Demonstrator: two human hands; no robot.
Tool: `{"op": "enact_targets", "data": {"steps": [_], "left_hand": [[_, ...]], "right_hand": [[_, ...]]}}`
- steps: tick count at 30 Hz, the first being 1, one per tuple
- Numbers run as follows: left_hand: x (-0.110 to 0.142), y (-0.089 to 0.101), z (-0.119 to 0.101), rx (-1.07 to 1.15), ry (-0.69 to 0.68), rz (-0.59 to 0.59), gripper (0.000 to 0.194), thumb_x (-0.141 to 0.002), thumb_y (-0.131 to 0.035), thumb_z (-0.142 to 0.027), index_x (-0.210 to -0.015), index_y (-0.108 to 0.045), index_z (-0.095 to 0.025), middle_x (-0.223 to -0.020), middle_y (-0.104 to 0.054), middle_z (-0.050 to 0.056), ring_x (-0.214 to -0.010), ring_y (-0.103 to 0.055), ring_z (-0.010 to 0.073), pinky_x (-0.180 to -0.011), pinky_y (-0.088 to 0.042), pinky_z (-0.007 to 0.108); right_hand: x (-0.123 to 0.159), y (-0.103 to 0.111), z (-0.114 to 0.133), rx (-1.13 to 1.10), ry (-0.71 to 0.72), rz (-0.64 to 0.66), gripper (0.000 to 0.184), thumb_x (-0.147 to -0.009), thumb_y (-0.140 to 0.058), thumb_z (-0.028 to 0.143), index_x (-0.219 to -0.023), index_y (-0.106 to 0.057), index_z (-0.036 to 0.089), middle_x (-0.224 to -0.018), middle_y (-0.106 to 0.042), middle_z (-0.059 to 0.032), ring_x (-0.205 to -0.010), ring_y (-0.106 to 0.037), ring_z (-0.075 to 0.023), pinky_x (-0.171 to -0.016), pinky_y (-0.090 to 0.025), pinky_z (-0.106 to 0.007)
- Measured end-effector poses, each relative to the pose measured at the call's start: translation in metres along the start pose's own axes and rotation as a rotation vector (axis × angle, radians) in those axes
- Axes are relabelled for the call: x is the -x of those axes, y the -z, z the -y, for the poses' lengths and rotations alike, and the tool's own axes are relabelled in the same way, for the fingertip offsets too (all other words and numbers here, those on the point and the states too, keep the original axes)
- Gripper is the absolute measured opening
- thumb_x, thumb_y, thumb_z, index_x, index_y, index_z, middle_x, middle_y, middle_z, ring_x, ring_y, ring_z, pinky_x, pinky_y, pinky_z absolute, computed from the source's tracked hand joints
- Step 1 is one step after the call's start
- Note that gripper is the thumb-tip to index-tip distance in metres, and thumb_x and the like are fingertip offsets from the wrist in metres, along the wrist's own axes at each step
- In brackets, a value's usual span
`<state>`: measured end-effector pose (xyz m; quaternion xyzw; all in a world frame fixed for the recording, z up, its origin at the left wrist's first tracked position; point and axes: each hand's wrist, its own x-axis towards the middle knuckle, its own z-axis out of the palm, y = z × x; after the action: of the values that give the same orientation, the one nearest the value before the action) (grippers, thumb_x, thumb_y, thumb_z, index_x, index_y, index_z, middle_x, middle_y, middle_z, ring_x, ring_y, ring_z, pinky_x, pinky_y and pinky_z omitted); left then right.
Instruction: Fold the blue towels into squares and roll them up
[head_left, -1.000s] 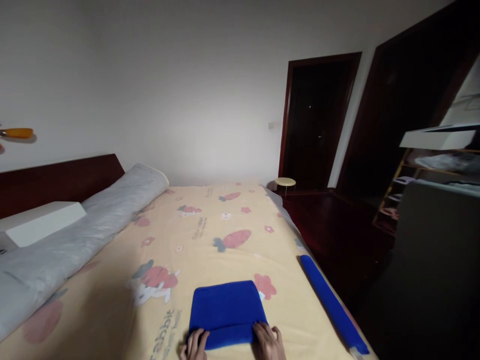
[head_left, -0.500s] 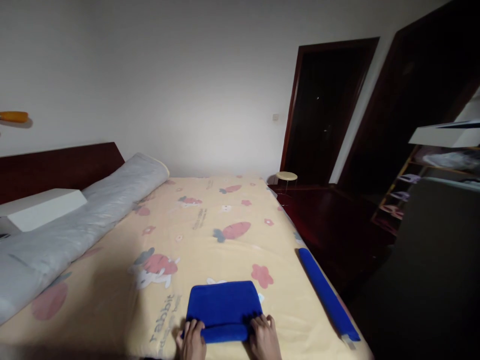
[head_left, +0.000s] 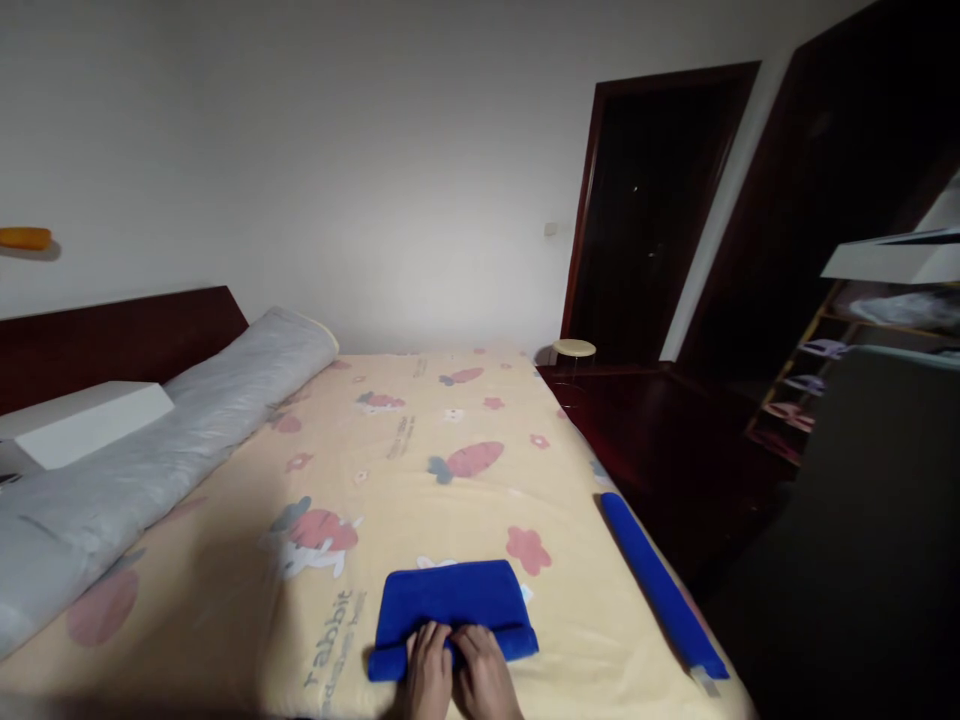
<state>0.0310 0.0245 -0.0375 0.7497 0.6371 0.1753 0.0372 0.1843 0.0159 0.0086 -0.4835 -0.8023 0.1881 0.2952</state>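
Note:
A blue towel (head_left: 457, 588) lies on the bed near its front edge, its near side rolled into a thick tube and its far part flat. My left hand (head_left: 430, 665) is closed over the middle of the rolled edge. Right beside it, my right hand (head_left: 481, 665) grips the same roll, fingers curled over the top. Both ends of the roll stick out past my hands. A second blue towel (head_left: 660, 585), rolled into a long narrow tube with a whitish tag at its near end, rests along the bed's right edge.
The bed (head_left: 375, 520) has a yellow sheet with carrot and rabbit prints. Along its left runs a grey rolled quilt (head_left: 225, 400) beside a white box (head_left: 97, 420). A stool (head_left: 574, 348) stands near the dark door. Rightward are a shoe rack (head_left: 802, 385) and a dark panel (head_left: 862, 520).
My hands have moved from the two ends of the towel's roll to its middle, close together. The near edge has been rolled a little further, leaving less of it flat.

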Motion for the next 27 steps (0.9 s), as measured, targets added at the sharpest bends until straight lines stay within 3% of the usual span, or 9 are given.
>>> {"op": "enact_targets", "data": {"steps": [3,7,13,17,21,24,27], "left_hand": [[0.003,-0.007,0.012,-0.021,-0.022,-0.039,0.044,-0.088,-0.036,-0.017,-0.116,-0.068,-0.025,-0.123,-0.070,0.004,-0.117,-0.062,0.0194,-0.101,-0.049,0.037],[0.010,0.001,0.030,-0.032,-0.020,-0.090,0.039,-0.090,-0.039,-0.022,-0.116,-0.068,-0.028,-0.124,-0.069,0.002,-0.118,-0.060,0.0176,-0.102,-0.048,0.033],[0.017,0.016,0.036,-0.043,0.122,-0.179,0.037,-0.093,-0.043,-0.037,-0.120,-0.066,-0.026,-0.131,-0.065,0.004,-0.121,-0.057,0.0200,-0.102,-0.044,0.036],[0.013,0.011,0.020,-0.051,0.138,-0.238,0.037,-0.090,-0.042,-0.025,-0.116,-0.067,-0.027,-0.127,-0.067,0.005,-0.115,-0.061,0.0218,-0.096,-0.047,0.040],[0.004,0.001,-0.003,0.035,0.036,-0.152,0.049,-0.081,-0.035,-0.005,-0.103,-0.072,-0.027,-0.106,-0.074,0.004,-0.104,-0.066,0.0185,-0.094,-0.048,0.036],[-0.002,-0.003,-0.009,0.034,0.044,-0.118,0.046,-0.082,-0.035,-0.008,-0.102,-0.073,-0.023,-0.107,-0.074,0.007,-0.105,-0.065,0.0203,-0.094,-0.049,0.036],[-0.002,0.002,0.001,0.007,0.079,-0.093,0.043,-0.088,-0.035,-0.017,-0.107,-0.072,-0.026,-0.116,-0.072,0.005,-0.111,-0.062,0.0196,-0.097,-0.046,0.036]], "right_hand": [[0.003,0.003,-0.009,0.006,0.039,0.024,0.049,-0.080,-0.043,0.012,-0.125,-0.060,0.022,-0.119,-0.067,-0.0060,-0.108,-0.059,-0.0217,-0.098,-0.042,-0.034],[0.015,0.010,-0.038,0.132,0.092,-0.014,0.045,-0.093,-0.045,0.027,-0.137,-0.052,0.026,-0.129,-0.064,-0.0050,-0.118,-0.058,-0.0224,-0.106,-0.037,-0.038],[0.035,0.022,-0.073,0.327,-0.095,-0.153,0.046,-0.095,-0.045,0.048,-0.132,-0.057,0.023,-0.135,-0.060,-0.0077,-0.125,-0.053,-0.0292,-0.105,-0.036,-0.047],[0.031,0.028,-0.057,0.274,-0.093,-0.136,0.042,-0.095,-0.046,0.039,-0.132,-0.056,0.025,-0.139,-0.056,-0.0088,-0.128,-0.050,-0.0290,-0.104,-0.035,-0.046],[0.010,0.016,-0.016,0.060,0.005,0.013,0.032,-0.092,-0.044,0.021,-0.117,-0.062,0.028,-0.116,-0.069,-0.0023,-0.108,-0.060,-0.0198,-0.099,-0.036,-0.037],[-0.003,-0.001,0.003,0.020,0.000,0.030,0.027,-0.090,-0.045,0.018,-0.105,-0.065,0.026,-0.101,-0.071,-0.0013,-0.095,-0.062,-0.0190,-0.091,-0.038,-0.034],[-0.005,-0.008,-0.004,0.080,0.008,-0.017,0.026,-0.093,-0.046,0.023,-0.111,-0.064,0.026,-0.105,-0.072,-0.0018,-0.096,-0.063,-0.0200,-0.093,-0.037,-0.036]]}}
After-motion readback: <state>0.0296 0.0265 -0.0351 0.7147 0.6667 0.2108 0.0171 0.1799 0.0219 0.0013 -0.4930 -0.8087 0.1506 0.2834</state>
